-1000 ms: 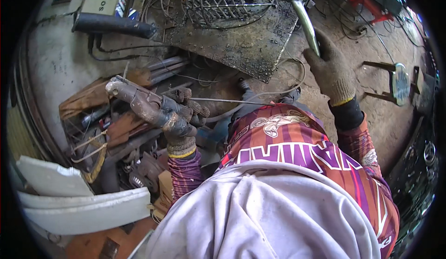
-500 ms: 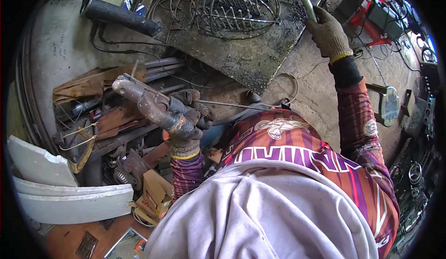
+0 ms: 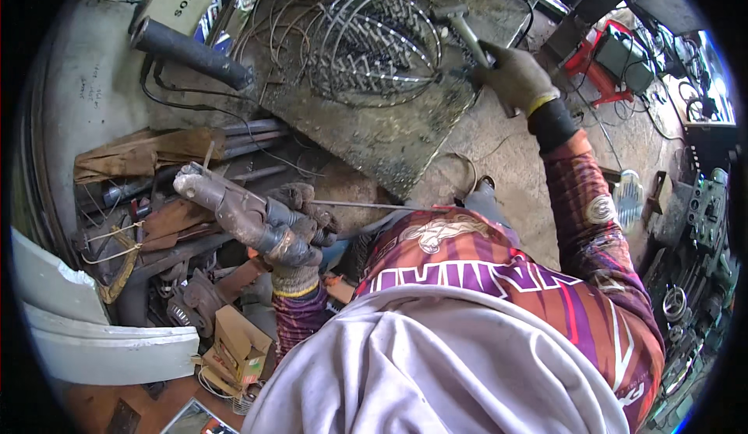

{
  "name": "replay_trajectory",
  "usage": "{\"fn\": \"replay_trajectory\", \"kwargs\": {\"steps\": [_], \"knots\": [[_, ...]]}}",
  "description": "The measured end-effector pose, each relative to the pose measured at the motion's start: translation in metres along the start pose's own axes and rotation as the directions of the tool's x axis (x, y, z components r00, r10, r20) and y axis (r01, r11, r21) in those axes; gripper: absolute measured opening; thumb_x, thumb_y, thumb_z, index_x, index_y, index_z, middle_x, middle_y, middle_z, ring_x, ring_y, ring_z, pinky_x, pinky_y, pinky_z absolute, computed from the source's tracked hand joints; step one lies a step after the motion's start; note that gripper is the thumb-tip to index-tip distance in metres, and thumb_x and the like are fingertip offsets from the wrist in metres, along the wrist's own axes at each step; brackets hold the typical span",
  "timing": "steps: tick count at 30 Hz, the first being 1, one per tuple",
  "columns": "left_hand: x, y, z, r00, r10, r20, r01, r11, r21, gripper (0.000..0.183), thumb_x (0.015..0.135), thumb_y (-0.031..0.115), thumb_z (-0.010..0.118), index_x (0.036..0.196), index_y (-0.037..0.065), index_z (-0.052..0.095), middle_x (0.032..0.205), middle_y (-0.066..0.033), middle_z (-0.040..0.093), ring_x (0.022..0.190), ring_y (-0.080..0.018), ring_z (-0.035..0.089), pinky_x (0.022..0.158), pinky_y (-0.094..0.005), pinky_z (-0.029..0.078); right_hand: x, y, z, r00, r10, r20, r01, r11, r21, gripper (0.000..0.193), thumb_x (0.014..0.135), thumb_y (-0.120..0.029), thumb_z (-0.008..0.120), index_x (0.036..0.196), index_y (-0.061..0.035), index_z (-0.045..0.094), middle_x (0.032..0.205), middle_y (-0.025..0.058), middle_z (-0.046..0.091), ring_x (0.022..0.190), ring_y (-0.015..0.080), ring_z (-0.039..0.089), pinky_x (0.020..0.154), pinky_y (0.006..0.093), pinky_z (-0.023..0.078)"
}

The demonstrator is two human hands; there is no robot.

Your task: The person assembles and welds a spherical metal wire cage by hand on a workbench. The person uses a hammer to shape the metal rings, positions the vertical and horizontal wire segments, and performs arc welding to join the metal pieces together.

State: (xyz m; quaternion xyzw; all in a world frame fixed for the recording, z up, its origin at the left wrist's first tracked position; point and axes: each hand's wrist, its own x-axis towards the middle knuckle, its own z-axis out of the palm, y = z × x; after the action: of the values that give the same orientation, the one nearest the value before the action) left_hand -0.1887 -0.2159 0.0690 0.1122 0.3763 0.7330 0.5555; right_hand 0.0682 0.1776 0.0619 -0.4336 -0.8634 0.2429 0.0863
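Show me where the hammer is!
In the head view, the hammer is in the gloved right hand, above and right of centre, just to the right of the round metal-bar frame.

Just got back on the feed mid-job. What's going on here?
A person in work gloves stands at a dark metal tabletop. The right hand grips a hammer by its handle, its head over the tabletop just right of a round metal frame. The left hand, away from the tabletop, holds a worn brown tool, perhaps an electrode holder, and a thin rod juts rightward from that hand. Whether the hammer touches anything is unclear.
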Motion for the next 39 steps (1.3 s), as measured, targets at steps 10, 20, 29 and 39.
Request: {"fn": "replay_trajectory", "kwargs": {"steps": [10, 20, 29, 39], "knots": [[0.001, -0.072, 0.121, 0.976, 0.167, -0.137, -0.182, 0.978, -0.104, 0.044, 0.085, 0.046, 0.071, 0.105, 0.010, 0.054, 0.087, -0.0057, 0.059, 0.071, -0.0264, 0.062, 0.065, -0.0491, 0.049, -0.003, 0.013, -0.005, 0.969, -0.046, 0.245, 0.018, 0.993, 0.118, 0.054, 0.087, -0.028, 0.066, 0.130, -0.0008, 0.050, 0.100, 0.0286, 0.070, 0.099, 0.0445, 0.069, 0.087, 0.0512, 0.054], [-0.020, -0.123, 0.176, 0.938, 0.197, -0.284, -0.213, 0.977, -0.026, 0.038, 0.087, 0.039, 0.071, 0.105, 0.011, 0.054, 0.097, -0.0056, 0.060, 0.072, -0.0256, 0.066, 0.063, -0.0473, 0.053, 0.059, 0.069, -0.057, 0.918, -0.350, 0.184, 0.319, 0.930, 0.182, 0.052, 0.086, -0.027, 0.066, 0.131, -0.0014, 0.061, 0.109, 0.0260, 0.071, 0.102, 0.0409, 0.069, 0.089, 0.0445, 0.053], [-0.016, -0.125, 0.167, 0.783, 0.387, -0.487, -0.384, 0.917, 0.110, 0.036, 0.085, 0.030, 0.075, 0.108, 0.010, 0.056, 0.107, -0.0060, 0.063, 0.069, -0.0239, 0.067, 0.051, -0.0441, 0.052, -0.007, 0.075, -0.102, 0.866, -0.306, 0.396, 0.194, 0.935, 0.298, 0.061, 0.084, -0.013, 0.069, 0.142, 0.0010, 0.053, 0.105, 0.0201, 0.072, 0.092, 0.0201, 0.069, 0.086, 0.0350, 0.054], [-0.012, -0.105, 0.129, 0.672, 0.592, -0.446, -0.518, 0.805, 0.288, 0.039, 0.079, 0.025, 0.080, 0.108, 0.011, 0.056, 0.103, -0.0055, 0.061, 0.066, -0.0211, 0.065, 0.050, -0.0400, 0.053, -0.005, -0.011, -0.061, 0.451, -0.665, 0.596, 0.547, 0.733, 0.404, 0.054, 0.079, -0.020, 0.069, 0.131, -0.0075, 0.064, 0.100, 0.0192, 0.074, 0.089, 0.0337, 0.072, 0.082, 0.0425, 0.056]]}}
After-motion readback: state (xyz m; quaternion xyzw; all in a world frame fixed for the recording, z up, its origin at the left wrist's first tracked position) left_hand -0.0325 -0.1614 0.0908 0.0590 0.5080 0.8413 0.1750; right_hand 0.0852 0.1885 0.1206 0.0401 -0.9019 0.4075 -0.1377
